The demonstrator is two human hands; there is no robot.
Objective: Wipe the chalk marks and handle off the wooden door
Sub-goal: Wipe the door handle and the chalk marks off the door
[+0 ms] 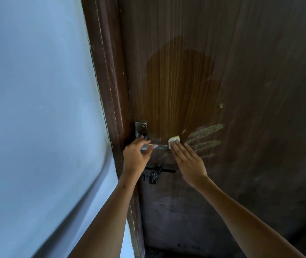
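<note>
The dark wooden door [185,81] fills the middle and right of the head view. Pale chalk marks [205,138] streak it to the right of the metal handle [159,145]. My left hand [136,155] is curled around the handle's lever, just below the metal plate [140,129]. My right hand [187,161] lies flat against the door and presses a small pale cloth [174,141] under its fingertips, at the free end of the lever. A damp-looking patch spreads on the wood above the handle.
A black latch with a padlock [155,174] hangs on the door below the handle, between my wrists. The brown door frame [109,90] runs down the left edge. A pale blue wall [37,108] is at the left.
</note>
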